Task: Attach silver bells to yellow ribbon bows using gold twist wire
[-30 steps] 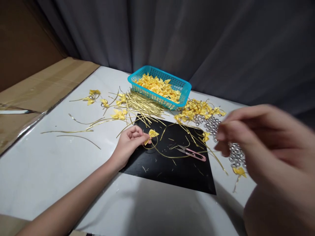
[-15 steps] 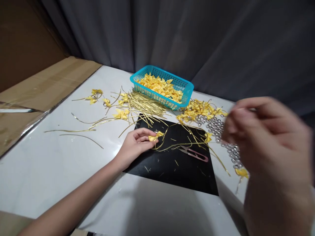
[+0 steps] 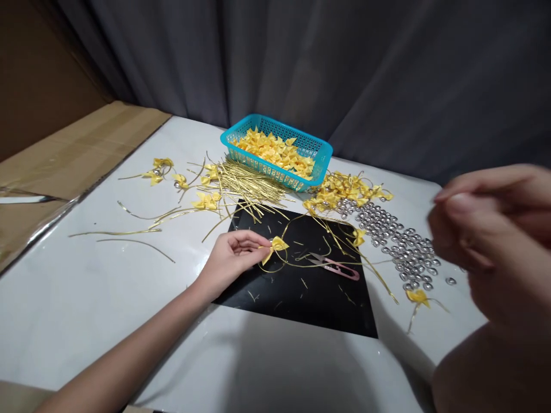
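Note:
My left hand (image 3: 241, 252) pinches a yellow ribbon bow (image 3: 279, 244) over the black mat (image 3: 297, 298). A thin gold cord (image 3: 284, 264) loops under the bow, and a strand runs off to the right. Raised close to the camera at the right, my right hand (image 3: 499, 229) has thumb and fingers pressed together. Whatever is in that pinch, if anything, is too small or blurred to make out. Pink-handled thread snips (image 3: 344, 271) lie on the mat with short gold clippings around them.
Behind the mat stands a blue basket (image 3: 325, 163) of yellow bows, with a pile of gold cords (image 3: 252, 183) before it. Finished-looking bows with cords (image 3: 344, 189) and many silver beads (image 3: 408, 252) spread to the right. Cardboard (image 3: 86, 143) borders the left, a dark curtain (image 3: 344, 69) the back.
My right hand has moved right, uncovering more silver beads. The bow in my left hand has turned, and its cord now trails further to the right. The view has shifted slightly.

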Tool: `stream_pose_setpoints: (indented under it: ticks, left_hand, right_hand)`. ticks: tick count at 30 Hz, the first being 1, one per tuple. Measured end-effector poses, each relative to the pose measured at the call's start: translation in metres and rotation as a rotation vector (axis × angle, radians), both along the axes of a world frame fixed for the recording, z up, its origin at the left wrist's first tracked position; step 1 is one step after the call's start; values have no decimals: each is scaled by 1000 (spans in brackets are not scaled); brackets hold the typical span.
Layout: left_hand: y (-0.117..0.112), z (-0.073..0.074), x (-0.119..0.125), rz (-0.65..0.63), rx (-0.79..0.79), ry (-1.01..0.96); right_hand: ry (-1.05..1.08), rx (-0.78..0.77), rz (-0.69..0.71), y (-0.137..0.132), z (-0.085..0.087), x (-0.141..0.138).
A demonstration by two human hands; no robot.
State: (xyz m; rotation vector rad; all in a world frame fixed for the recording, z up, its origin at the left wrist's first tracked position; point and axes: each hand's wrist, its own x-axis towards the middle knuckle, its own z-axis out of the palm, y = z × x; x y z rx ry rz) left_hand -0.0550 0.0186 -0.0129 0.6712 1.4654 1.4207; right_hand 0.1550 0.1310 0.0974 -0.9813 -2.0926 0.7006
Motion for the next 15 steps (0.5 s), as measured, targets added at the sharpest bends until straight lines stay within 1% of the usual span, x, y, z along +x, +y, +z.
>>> stream_pose_setpoints:
  ticks: [1,3,5,7,9,11,15]
  left_hand:
    - [0,0,0,-2,-2,-6]
    - [-1,0,0,-4,-4,-23]
    - [-2,1,0,-8,0,-40]
    - [-2,1,0,-8,10,-52]
    - [-2,1,-1,-3,23,-53]
    - [-2,1,-1,-2,36,-45]
    - [-3,1,0,-1,54,-48]
  right_hand:
    - [15,-64,33,-9,0,-10]
    - [-80,-207,184,-22,-4,-27]
    - [-225,-349,321,-30,-13,-40]
    - [-365,-432,383,-33,-25,-50]
    - [-442,-431,411,-33,-36,-58]
    - [-458,-377,425,-31,-44,-63]
    - [-478,-300,434,-27,-51,-66]
